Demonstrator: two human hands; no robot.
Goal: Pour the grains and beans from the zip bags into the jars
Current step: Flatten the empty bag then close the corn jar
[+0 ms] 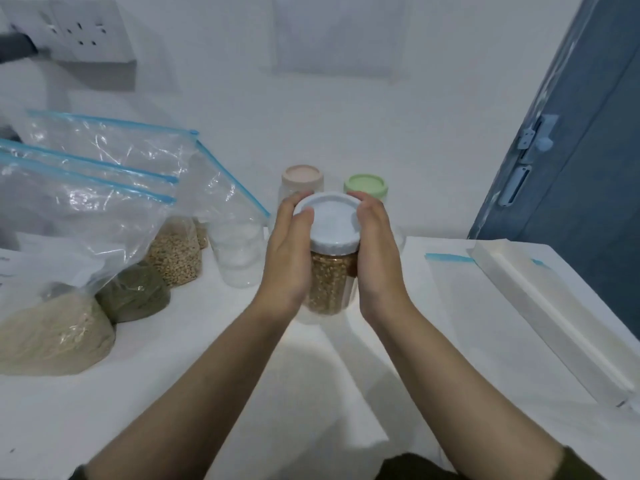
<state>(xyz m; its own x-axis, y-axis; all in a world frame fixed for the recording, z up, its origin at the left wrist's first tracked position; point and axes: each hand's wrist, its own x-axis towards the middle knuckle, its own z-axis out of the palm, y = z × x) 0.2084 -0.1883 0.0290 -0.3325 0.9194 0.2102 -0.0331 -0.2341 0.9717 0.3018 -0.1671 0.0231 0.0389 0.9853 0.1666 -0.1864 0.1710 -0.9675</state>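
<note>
Hands, left hand (289, 251) and right hand (375, 251), clasp between them the white-lidded jar of brown grains (330, 271); zip bags (104, 188) lie left of them.

The white table (311, 393) is bare in front, near the person, so a hand could move there. On the left, three zip bags (104, 202) stand tall and block the way. An open clear jar (240, 256) stands beside them. At the back, a pink-lidded jar (302, 180) and a green-lidded jar (365, 187) stand close together. A long white box (554, 317) lies along the right.
</note>
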